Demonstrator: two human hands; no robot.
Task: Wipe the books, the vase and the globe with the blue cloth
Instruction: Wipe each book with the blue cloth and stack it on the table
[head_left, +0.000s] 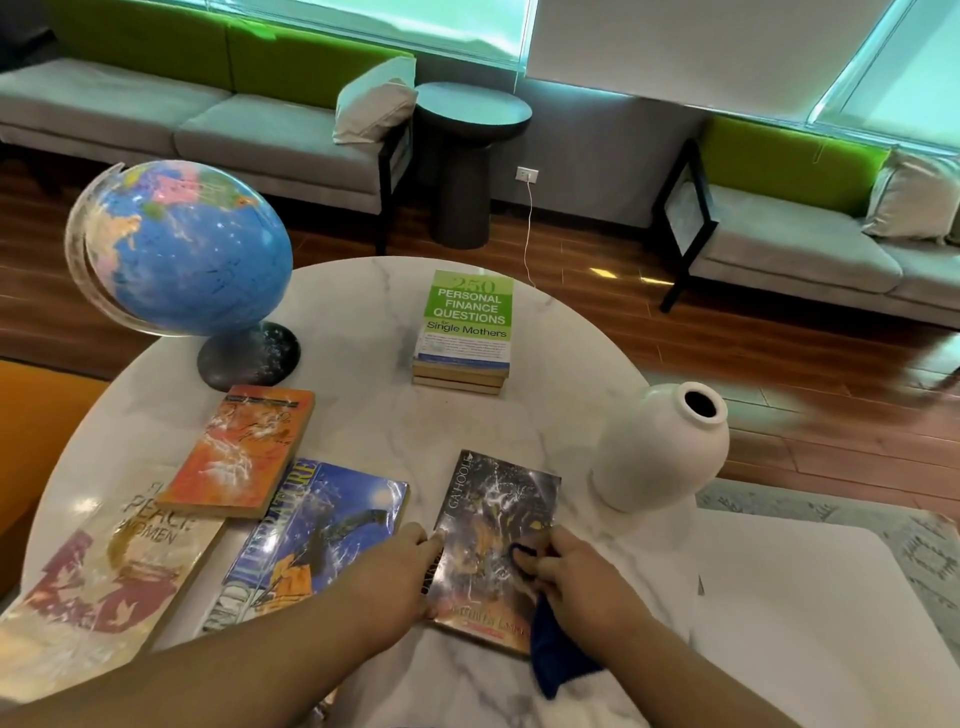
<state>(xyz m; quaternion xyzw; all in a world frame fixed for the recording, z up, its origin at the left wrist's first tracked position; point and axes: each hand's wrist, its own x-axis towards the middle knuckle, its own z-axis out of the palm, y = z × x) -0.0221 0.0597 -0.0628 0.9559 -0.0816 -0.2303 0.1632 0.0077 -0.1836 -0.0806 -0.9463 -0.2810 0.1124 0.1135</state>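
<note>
A dark paperback (493, 525) lies flat near the front of the round marble table (374, 415). My left hand (400, 571) holds its left edge, fingers curled at the spine. My right hand (576, 577) grips the blue cloth (556, 654) and presses it on the cover's right side; most of the cloth hangs below my wrist. To the left lie a blue literature book (322, 535), an orange book (244, 452) and a pale large book (104, 587). A green-covered stack (465, 327) sits at the back. The globe (182, 249) stands back left, the white vase (660, 452) right.
A white square surface (805, 623) adjoins the table on the right. Grey sofas with green backs (208, 119) line the far wall, with a dark round side table (467, 156) between them. A white cable (529, 234) hangs from a wall socket. The floor is wood.
</note>
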